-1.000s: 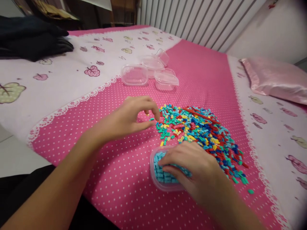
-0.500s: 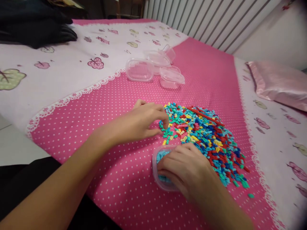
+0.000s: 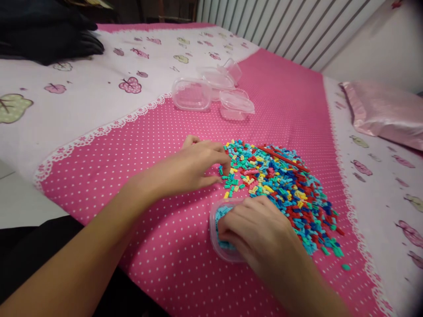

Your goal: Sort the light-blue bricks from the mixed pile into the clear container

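A heap of small plastic building pieces (image 3: 280,176) in blue, green, red and yellow lies on the pink dotted cloth. At its left edge is my left hand (image 3: 205,165), thumb and bent fingers apart with nothing visible between them, close to some green pieces (image 3: 231,180). My right hand (image 3: 256,224) reaches over a clear plastic tub (image 3: 214,244) in front of the heap. Light-blue pieces (image 3: 222,213) fill part of that tub. The right fingers are curled together, their tips down among the blue pieces; what they pinch is hidden.
Several clear tubs and lids (image 3: 191,94) stand farther back. A thin red stick (image 3: 284,158) rests across the heap. A pink satin pillow (image 3: 386,112) is at the right, dark fabric (image 3: 49,35) at the far left, and a slatted white panel (image 3: 280,26) behind.
My right hand has shifted very slightly over the tub, showing a little more of the blue pieces. The left hand stays practically in place.
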The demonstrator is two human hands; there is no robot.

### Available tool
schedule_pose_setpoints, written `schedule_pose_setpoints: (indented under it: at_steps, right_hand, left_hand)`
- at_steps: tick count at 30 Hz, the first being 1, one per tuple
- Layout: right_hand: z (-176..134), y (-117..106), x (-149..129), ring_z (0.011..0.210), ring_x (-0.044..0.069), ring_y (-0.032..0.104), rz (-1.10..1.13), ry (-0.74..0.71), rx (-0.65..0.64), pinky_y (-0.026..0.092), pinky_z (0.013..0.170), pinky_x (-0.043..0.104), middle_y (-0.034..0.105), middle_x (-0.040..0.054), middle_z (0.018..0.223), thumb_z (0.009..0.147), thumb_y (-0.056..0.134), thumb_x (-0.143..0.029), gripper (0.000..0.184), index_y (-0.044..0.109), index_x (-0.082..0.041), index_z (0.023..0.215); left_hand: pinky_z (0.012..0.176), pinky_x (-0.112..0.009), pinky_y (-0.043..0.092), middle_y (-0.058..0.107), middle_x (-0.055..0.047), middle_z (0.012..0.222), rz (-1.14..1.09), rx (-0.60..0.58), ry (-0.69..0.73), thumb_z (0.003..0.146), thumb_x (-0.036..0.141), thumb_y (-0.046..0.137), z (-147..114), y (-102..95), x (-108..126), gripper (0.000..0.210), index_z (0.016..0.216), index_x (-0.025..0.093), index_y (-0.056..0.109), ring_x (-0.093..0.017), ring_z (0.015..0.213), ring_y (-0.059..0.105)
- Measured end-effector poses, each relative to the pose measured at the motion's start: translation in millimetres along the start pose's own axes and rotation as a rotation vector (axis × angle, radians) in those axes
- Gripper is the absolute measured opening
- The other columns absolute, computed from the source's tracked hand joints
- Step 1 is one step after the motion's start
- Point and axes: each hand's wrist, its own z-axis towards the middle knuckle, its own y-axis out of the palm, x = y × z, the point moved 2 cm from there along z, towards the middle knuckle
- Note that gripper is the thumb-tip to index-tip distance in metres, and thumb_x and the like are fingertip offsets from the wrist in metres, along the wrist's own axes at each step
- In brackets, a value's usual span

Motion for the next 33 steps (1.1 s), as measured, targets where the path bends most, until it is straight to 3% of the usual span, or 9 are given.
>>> schedule_pose_setpoints:
  at_steps: [8, 12, 15, 19, 23, 33]
  right_hand:
    - [2.1, -10.2, 5.0, 0.071, 0.016, 0.056, 0.017, 0.023, -0.013, 0.035, 0.073, 0.031, 0.066, -0.0035, 0.072, 0.099, 0.055, -0.017, 0.023, 0.061, -0.022, 0.077]
    - [2.7, -35.5, 15.1, 0.074, 0.016, 0.062, -0.006, 0.093, 0.104, 0.040, 0.074, 0.030, 0.069, -0.0035, 0.076, 0.095, 0.064, -0.018, 0.013, 0.062, -0.024, 0.083]
    - [2.5, -47.3, 23.1, 0.075, 0.017, 0.065, -0.054, 0.154, 0.166, 0.043, 0.073, 0.031, 0.071, -0.0018, 0.080, 0.094, 0.065, -0.019, 0.008, 0.064, -0.025, 0.088]
    - [4.3, -44.8, 27.0, 0.075, 0.018, 0.067, -0.081, 0.161, 0.159, 0.044, 0.072, 0.032, 0.072, -0.0007, 0.081, 0.096, 0.061, -0.020, 0.008, 0.065, -0.024, 0.091]
    - [6.1, -40.4, 28.7, 0.076, 0.018, 0.067, -0.102, 0.162, 0.158, 0.043, 0.072, 0.033, 0.073, -0.0010, 0.080, 0.096, 0.059, -0.020, 0.010, 0.066, -0.024, 0.091]
    - [4.7, -36.3, 37.1, 0.079, 0.018, 0.068, -0.063, 0.215, 0.132, 0.043, 0.074, 0.033, 0.073, -0.0015, 0.084, 0.095, 0.061, -0.018, 0.009, 0.066, -0.024, 0.091]
  left_hand:
    - [0.091, -0.038, 0.030, 0.069, -0.004, 0.109, 0.175, 0.086, -0.065, 0.099, 0.021, 0.053, 5.5, 14.4, -3.6, 0.015, 0.102, 0.022, 0.068, -0.022, 0.104, 0.060]
    - [0.094, -0.043, 0.034, 0.070, -0.010, 0.117, 0.257, 0.219, -0.192, 0.102, 0.024, 0.048, 13.1, 33.1, -4.4, 0.022, 0.115, 0.017, 0.064, -0.028, 0.110, 0.060]
    - [0.100, -0.045, 0.036, 0.069, -0.012, 0.128, 0.260, 0.244, -0.187, 0.103, 0.027, 0.046, 25.3, 47.9, -9.0, 0.028, 0.125, 0.018, 0.062, -0.029, 0.118, 0.059]
    - [0.102, -0.044, 0.039, 0.070, -0.012, 0.127, 0.251, 0.235, -0.173, 0.101, 0.026, 0.050, 45.5, 57.7, -22.1, 0.032, 0.129, 0.018, 0.062, -0.027, 0.118, 0.062]
    - [0.098, -0.044, 0.040, 0.077, -0.008, 0.107, 0.256, 0.230, -0.188, 0.097, 0.021, 0.052, 56.2, 59.2, -30.5, 0.023, 0.110, 0.021, 0.071, -0.026, 0.102, 0.068]
    - [0.100, -0.050, 0.036, 0.071, -0.013, 0.110, 0.384, 0.218, -0.191, 0.100, 0.022, 0.050, 65.5, 62.7, -36.4, 0.027, 0.115, 0.020, 0.071, -0.031, 0.108, 0.058]
